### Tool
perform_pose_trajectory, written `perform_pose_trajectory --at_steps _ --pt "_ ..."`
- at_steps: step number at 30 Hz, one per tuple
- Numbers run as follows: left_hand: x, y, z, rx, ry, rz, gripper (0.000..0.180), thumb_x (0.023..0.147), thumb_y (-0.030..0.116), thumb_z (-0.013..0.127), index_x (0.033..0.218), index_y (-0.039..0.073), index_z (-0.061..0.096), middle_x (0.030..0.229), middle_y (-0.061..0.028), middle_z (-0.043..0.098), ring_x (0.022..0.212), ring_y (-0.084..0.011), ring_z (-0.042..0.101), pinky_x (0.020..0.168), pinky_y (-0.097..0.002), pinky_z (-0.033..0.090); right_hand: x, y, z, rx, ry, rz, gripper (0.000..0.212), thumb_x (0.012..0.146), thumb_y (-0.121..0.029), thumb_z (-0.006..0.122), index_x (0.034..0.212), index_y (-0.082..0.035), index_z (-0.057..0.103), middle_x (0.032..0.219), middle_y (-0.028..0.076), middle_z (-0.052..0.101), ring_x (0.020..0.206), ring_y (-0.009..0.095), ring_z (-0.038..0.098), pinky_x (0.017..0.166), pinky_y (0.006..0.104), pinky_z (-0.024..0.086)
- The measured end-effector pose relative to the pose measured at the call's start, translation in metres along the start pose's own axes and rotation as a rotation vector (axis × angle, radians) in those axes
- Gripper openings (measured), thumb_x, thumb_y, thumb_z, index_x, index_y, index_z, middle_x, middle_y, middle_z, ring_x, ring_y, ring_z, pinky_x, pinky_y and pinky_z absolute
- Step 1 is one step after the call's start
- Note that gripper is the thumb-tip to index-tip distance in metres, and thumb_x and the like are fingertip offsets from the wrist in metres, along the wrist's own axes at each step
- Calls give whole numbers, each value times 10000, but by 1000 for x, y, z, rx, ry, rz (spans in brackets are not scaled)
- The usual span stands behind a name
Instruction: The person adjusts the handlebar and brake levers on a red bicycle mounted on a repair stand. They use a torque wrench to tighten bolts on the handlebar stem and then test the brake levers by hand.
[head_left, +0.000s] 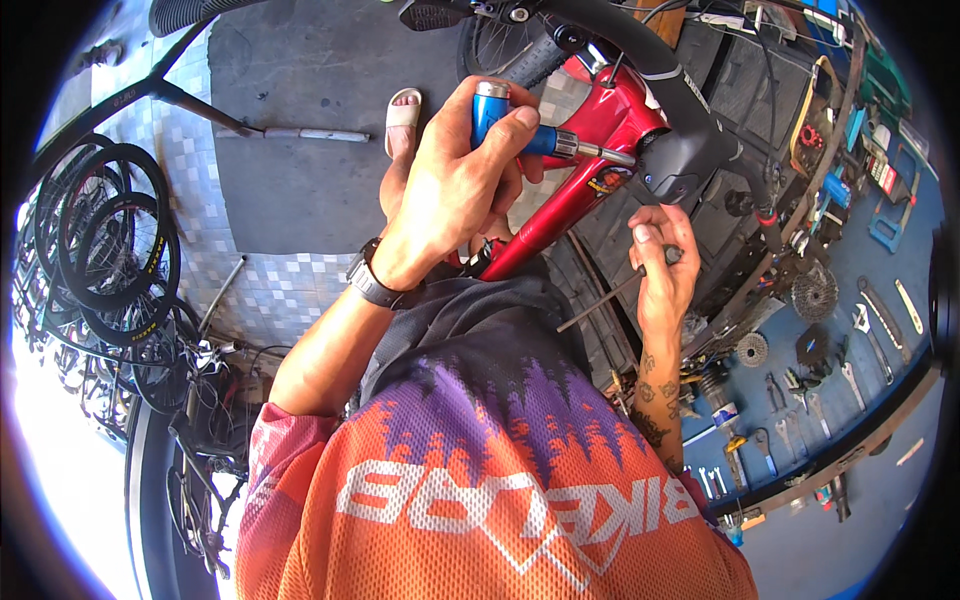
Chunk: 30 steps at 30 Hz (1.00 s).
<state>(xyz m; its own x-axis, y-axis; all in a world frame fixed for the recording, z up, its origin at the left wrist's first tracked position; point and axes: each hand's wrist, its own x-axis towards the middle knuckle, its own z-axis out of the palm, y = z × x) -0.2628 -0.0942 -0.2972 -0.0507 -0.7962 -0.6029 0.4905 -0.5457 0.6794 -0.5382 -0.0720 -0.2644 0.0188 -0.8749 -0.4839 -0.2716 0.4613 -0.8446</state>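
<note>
A blue-handled driver [545, 140] is grasped in the left hand [462, 168], its tip placed beside the dark handlebar stem [672, 165], above the red bicycle frame [560, 205]; contact cannot be told. A thin-shafted tool [604, 300] is held by the right hand [665, 258]. Wrenches [877, 350] are spread across a blue surface [855, 265] farther right.

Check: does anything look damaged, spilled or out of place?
Nothing looks spilled or plainly damaged near the blue and silver driver or glossy red bicycle frame. Slightly odd: a cream open sandal worn on the flat grey mat, seemingly light footwear for a workshop.
</note>
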Motion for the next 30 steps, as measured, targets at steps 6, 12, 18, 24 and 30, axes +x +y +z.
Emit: perform_pose_trajectory --at_steps 6,12,18,24,30 --pt "-3 7 -5 27 40 45 286 1085 256 588 1252 24 575 755 -119 668 449 -73 500 381 -229 326 -1 1 6 21 34 -14 468 994 -14 649 1451 -16 552 1107 118 664 783 82 526 641 253 437" --pt "-17 18 -10 14 18 30 261 1084 225 590 1262 34 581 743 -102 669 456 -60 490 395 -218 324 -5 -4 8 40 43 -5 499 994 -29 640 1478 33 536 1085 102 659 762 84 509 661 253 429" --pt "-12 14 -3 37 13 -6 286 1072 246 609 1258 30 582 734 -101 669 454 -63 495 386 -221 326 -8 -5 12 52 78 -54 452 997 -35 636 1434 61 575 1060 97 664 748 85 497 653 260 413" --pt "-12 30 -5 59 -33 -73 332 1085 279 565 1250 -9 573 765 -132 665 430 -92 480 354 -242 308 -10 -8 15 119 73 -24 423 991 -39 646 1400 63 606 1034 99 668 752 83 501 657 249 408" --pt "-2 74 -18 -128 -116 -506 308 1083 264 540 1190 -23 564 857 -158 689 476 -159 562 348 -287 417 -7 -10 23 54 57 -24 446 933 -111 789 1357 -21 687 933 7 702 816 58 572 785 248 470"
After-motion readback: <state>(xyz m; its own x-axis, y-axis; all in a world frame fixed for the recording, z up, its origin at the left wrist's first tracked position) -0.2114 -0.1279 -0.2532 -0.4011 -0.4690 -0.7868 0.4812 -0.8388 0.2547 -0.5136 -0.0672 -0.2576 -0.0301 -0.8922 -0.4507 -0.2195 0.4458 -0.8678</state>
